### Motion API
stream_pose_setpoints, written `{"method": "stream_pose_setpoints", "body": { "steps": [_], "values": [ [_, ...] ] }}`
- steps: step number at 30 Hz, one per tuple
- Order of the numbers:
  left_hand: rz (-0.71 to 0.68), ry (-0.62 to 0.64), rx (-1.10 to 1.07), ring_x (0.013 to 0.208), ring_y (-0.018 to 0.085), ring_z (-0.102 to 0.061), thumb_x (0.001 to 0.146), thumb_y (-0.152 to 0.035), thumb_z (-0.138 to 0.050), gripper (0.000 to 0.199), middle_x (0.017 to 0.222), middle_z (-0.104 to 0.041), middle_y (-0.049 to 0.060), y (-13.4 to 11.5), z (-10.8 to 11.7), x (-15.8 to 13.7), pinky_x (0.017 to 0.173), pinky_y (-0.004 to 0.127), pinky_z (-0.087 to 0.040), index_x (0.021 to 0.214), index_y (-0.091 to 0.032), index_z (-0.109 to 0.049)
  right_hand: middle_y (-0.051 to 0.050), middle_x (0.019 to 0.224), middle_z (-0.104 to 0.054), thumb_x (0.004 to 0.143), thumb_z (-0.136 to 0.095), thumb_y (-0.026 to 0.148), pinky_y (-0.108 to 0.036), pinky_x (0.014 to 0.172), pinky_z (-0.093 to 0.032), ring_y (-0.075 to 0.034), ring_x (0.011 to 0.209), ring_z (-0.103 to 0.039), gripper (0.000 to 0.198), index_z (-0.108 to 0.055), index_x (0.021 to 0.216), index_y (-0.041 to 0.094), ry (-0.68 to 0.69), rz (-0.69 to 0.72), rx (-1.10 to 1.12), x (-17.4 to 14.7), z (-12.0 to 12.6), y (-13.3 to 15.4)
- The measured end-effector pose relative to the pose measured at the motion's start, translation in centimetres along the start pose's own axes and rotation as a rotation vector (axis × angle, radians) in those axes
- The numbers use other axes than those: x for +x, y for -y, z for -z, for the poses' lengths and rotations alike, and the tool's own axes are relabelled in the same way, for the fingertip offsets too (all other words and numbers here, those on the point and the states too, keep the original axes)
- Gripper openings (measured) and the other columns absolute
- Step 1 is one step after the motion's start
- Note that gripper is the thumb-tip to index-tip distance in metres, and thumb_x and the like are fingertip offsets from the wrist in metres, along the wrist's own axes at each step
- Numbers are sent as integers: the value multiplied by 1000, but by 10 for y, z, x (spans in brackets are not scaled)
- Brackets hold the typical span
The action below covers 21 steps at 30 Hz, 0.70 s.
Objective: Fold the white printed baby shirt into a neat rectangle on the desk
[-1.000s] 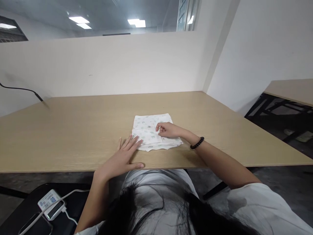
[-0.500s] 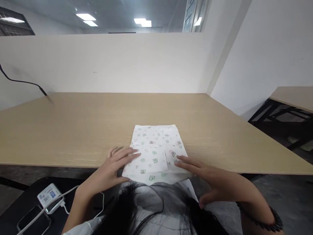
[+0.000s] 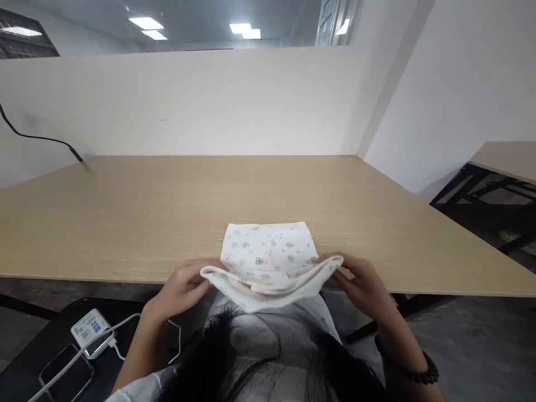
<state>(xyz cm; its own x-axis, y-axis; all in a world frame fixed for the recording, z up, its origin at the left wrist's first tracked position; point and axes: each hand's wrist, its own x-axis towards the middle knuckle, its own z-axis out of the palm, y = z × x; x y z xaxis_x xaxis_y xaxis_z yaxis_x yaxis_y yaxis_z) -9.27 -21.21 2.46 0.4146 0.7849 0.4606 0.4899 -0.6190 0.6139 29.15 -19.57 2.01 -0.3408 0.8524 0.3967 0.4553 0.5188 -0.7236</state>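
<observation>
A folded white cloth point(image 3: 268, 245) with small green, pink and grey cartoon prints lies at the front edge of the table. Its near part is lifted and curves up off the surface, showing several layers along the raised edge. At the left end of that edge, my left hand point(image 3: 186, 287) grips the cloth with closed fingers. My right hand point(image 3: 360, 285) pinches the other end, its fingertips partly hidden behind the fabric. The far part of the cloth stays flat on the wood.
The wooden table point(image 3: 167, 206) reaches back to a white partition point(image 3: 218, 106). A black cable point(image 3: 46, 139) hangs at the left. On a black seat at the lower left lie a white power bank point(image 3: 94, 332) with a cord and a phone-like device point(image 3: 67, 374). Another table point(image 3: 508, 159) stands right.
Both hands were open, resting at the sides of the flat cloth. Now they have closed on its near corners and raised that edge. My right hand has turned inward.
</observation>
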Motion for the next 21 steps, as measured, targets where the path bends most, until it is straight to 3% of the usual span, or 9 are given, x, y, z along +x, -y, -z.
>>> {"method": "stream_pose_setpoints", "body": {
  "steps": [2, 4, 7, 10, 13, 17, 19, 21],
  "values": [
    [153, -141, -99, 80, 21, -70, 91, -38, -61, 24, 87, -75, 8, 4, -6, 13, 73, 30, -56, 92, -16, -70, -7, 88, -76, 93, -59, 45, -35, 76, -58, -25, 86, -72, 26, -68, 93, 21, -117, -78, 70, 17, -4, 2],
    [299, -244, -231, 78, 19, -69, 89, -45, -63, 34, 91, -73, 7, 9, -12, 29, 67, 27, -55, 108, -17, -63, -8, 92, -75, 90, -61, 52, -35, 74, -59, -25, 85, -72, 35, -63, 106, 21, -202, -170, 174, 35, -11, -1],
    [464, -289, -351, 80, 16, -69, 87, -48, -65, 69, 119, -65, 10, 17, -21, 48, 63, 25, -54, 141, -24, -30, -14, 113, -73, 88, -61, 57, -39, 84, -59, -26, 100, -71, 67, -39, 140, 19, -243, -288, 271, 50, -21, -9],
    [528, -285, -341, 82, 14, -69, 83, -45, -69, 83, 132, -56, 13, 23, -24, 50, 66, 25, -55, 145, -27, -17, -17, 124, -69, 87, -63, 55, -44, 99, -53, -27, 114, -66, 77, -30, 146, 18, -228, -294, 240, 48, -27, -17],
    [492, -266, -349, 85, 14, -68, 79, -41, -74, 75, 132, -56, 12, 25, -25, 43, 72, 27, -56, 140, -26, -32, -14, 121, -70, 87, -64, 48, -44, 97, -54, -26, 110, -67, 55, -48, 132, 21, -191, -225, 188, 43, -27, -20],
    [410, -256, -361, 107, 24, -66, 80, -44, -73, 38, 130, -60, 15, 25, -27, 38, 87, 36, -56, 105, -16, -66, -9, 92, -74, 86, -62, 41, -39, 73, -59, -22, 77, -69, 30, -66, 105, 18, -197, -191, 98, 46, -27, -21],
    [364, -309, -327, 120, 28, -61, 82, -44, -71, 32, 135, -57, 17, 25, -29, 38, 96, 39, -54, 94, -14, -72, -10, 97, -74, 86, -61, 39, -38, 74, -59, -22, 77, -69, 27, -69, 101, 18, -228, -174, 87, 49, -29, -22],
    [331, -337, -252, 126, 30, -57, 85, -44, -68, 32, 139, -55, 18, 26, -30, 39, 100, 42, -52, 95, -14, -74, -13, 116, -72, 86, -60, 36, -41, 82, -59, -24, 89, -70, 27, -72, 102, 18, -248, -166, 81, 52, -31, -25]
  ]
}}
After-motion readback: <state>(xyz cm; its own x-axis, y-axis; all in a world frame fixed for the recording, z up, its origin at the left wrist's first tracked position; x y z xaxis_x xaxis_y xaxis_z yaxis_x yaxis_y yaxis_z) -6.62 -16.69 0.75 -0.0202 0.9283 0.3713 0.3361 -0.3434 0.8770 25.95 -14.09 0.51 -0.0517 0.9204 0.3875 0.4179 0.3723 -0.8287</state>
